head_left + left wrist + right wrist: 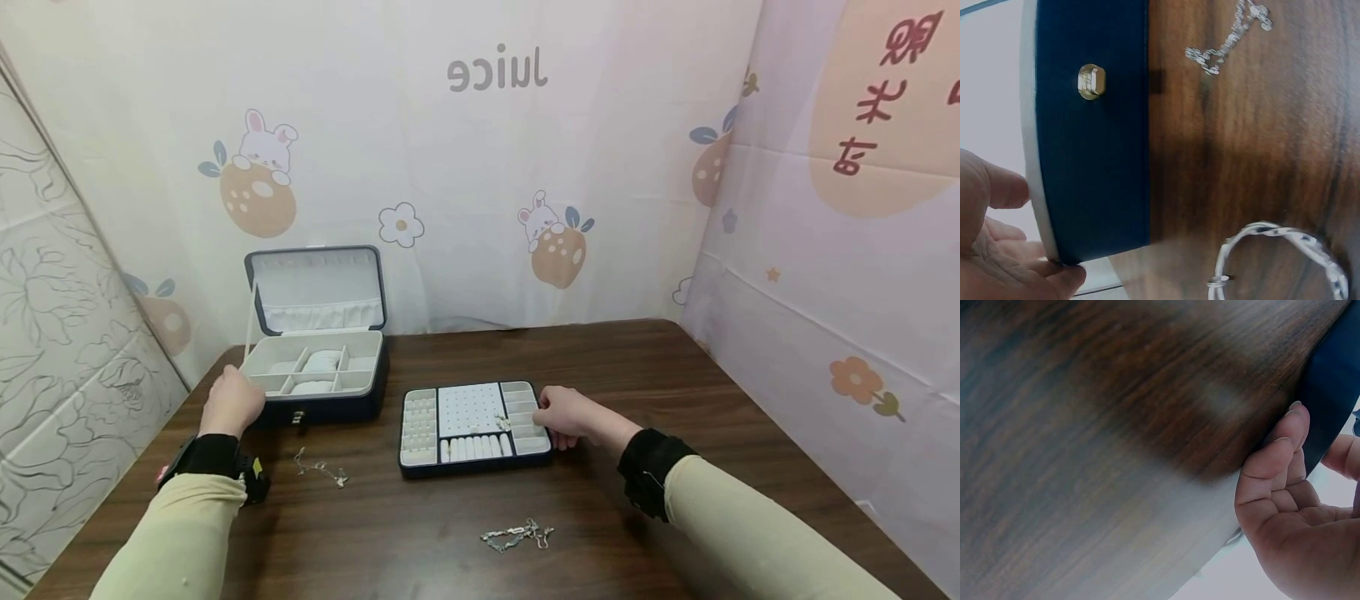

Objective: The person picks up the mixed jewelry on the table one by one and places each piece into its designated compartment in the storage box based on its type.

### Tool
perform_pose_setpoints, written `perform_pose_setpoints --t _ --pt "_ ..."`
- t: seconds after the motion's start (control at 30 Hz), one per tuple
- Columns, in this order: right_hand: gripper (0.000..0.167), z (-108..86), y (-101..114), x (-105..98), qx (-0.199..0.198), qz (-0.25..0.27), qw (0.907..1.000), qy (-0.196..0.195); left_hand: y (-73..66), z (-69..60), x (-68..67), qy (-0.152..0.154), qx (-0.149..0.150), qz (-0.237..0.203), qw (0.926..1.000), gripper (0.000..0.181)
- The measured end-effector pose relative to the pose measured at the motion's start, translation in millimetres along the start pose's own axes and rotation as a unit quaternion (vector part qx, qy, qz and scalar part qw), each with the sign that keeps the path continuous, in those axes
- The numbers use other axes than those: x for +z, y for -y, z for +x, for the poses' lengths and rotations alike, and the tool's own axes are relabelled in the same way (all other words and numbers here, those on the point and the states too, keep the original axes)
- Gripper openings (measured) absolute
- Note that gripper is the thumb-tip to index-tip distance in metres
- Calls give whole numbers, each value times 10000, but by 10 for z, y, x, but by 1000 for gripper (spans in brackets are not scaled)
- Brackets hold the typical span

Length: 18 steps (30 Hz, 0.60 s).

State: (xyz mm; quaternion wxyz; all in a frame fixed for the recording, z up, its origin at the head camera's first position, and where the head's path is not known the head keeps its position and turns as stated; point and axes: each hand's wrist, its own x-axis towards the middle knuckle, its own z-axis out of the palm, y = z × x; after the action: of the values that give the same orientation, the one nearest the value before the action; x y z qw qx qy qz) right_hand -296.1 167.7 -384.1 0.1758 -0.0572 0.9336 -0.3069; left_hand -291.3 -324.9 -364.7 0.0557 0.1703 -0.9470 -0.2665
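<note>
At the left stands a navy jewelry box (330, 407) with its lid (318, 287) raised and white compartments inside. My left hand (232, 400) grips its front left corner; in the left wrist view the thumb (1007, 187) lies at the pale rim and fingertips (1072, 279) touch the outer side. A shallow navy jewelry tray (472, 471) with white sections lies flat at mid-table. The right hand (567, 414) holds its right end, thumb over the edge and fingers along the outer wall (1329, 381). A small silver piece (502, 422) sits on the tray's dotted panel.
A silver chain (321, 468) lies before the box, and another silver chain (517, 534) lies in front of the tray. The left wrist view shows a twisted silver bangle (1291, 232) on the brown wooden table (390, 533). Printed curtains (465, 167) hang behind.
</note>
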Motion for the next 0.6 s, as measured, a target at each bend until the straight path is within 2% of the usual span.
perform_pose_setpoints --t 0.13,0.4,0.6 --pt "14 4 -4 -3 -9 -29 10000 26 27 26 1 76 -74 130 9999 54" --pt "11 10 13 -4 -9 -143 9999 55 57 37 29 -40 262 265 9993 50" --pt "7 13 9 -18 44 -204 9997 94 76 26 -4 152 128 86 9998 56"
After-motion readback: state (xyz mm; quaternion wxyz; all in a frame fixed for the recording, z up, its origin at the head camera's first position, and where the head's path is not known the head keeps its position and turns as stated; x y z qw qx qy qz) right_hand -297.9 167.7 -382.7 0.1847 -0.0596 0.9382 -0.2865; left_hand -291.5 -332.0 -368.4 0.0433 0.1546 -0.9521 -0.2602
